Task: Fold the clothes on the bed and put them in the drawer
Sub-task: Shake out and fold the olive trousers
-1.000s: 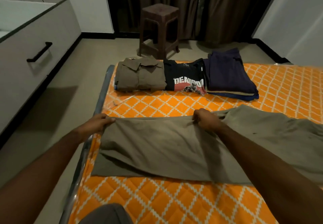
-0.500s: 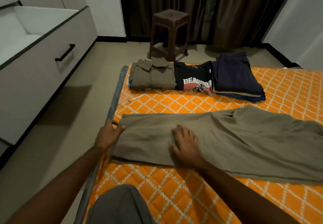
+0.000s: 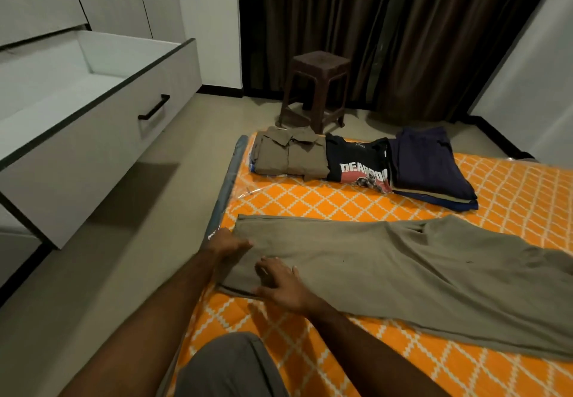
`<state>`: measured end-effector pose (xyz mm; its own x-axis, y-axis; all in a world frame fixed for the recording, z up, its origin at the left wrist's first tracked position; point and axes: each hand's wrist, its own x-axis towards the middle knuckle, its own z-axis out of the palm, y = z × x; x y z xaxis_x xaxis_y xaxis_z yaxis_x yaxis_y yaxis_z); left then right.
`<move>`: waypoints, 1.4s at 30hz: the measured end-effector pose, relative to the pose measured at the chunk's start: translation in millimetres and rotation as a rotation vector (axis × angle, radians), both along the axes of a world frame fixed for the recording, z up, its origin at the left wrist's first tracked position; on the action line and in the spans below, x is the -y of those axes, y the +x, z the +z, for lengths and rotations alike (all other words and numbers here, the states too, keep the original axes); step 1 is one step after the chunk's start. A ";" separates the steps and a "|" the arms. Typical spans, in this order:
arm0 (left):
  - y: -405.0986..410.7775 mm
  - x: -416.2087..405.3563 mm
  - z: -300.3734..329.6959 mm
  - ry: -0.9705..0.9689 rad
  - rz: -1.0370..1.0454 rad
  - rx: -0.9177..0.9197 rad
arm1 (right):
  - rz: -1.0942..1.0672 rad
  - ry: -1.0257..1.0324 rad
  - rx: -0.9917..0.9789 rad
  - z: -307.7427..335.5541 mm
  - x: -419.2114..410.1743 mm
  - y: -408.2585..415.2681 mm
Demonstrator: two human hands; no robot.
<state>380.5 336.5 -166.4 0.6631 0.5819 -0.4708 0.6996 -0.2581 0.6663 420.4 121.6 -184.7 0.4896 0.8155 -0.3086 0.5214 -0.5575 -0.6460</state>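
One bed, covered in an orange quilt with a white diamond pattern, is seen filling the right and lower part of the view, its left edge running beside the floor. To the left, a white drawer with a black handle is shown pulled out from the cabinet, its inside visible and pale. A dark brown plastic stool is placed on the floor beyond the bed, in front of dark curtains.

The olive trousers are laid flat across the bed, their long axis running left to right: the leg end is pointed toward the left edge of the bed and the wider part is spread off toward the right. At the far end of the bed three folded piles are set side by side, touching: a navy stack on the right, a black printed T-shirt in the middle, and an olive shirt on the left.

The right hand is rested flat on the near left end of the trousers, fingers spread. The left hand is placed at the left hem, fingers extended onto the cloth; no pinched grip can be made out.
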 end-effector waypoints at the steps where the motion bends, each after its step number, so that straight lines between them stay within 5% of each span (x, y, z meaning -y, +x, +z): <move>1: -1.4 1.9 0.2 -0.031 -0.018 0.003 | -0.059 0.049 -0.091 3.4 -0.9 1.0; 8: -3.6 38.7 37.5 -0.056 0.003 0.344 | -0.413 0.342 -0.557 46.2 -16.9 7.1; 12: 23.8 84.5 93.2 -0.208 -0.169 0.406 | -0.563 0.429 -0.792 98.5 -0.7 28.1; 21: 89.0 207.4 116.4 -0.505 -0.297 0.589 | -0.711 0.625 -0.713 142.5 129.8 117.8; 25: 112.8 241.4 71.2 -0.003 -0.298 0.607 | -0.855 0.630 -0.608 122.7 205.2 151.4; 28: 118.9 251.7 37.5 0.414 -0.242 0.283 | -0.968 0.597 -0.559 95.9 253.5 166.9; 31: 119.1 256.4 13.4 0.288 -0.015 0.078 | -1.032 0.438 -0.391 53.5 292.1 180.0; 37: 132.4 239.0 -9.0 -0.227 -0.003 0.122 | -1.037 0.217 0.002 16.4 314.6 175.1; 40: 135.3 249.6 -8.8 -0.299 -0.095 0.220 | -0.824 -0.057 0.533 7.1 302.4 158.5; 42: 132.5 260.0 -8.0 -0.273 -0.123 0.320 | -0.606 -0.095 0.589 0.6 294.1 150.6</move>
<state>513.0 76.6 -174.5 0.8573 0.3719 -0.3560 0.4219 -0.1112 0.8998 571.0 -172.5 -184.1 0.9354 0.3446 0.0799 0.3522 -0.8868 -0.2993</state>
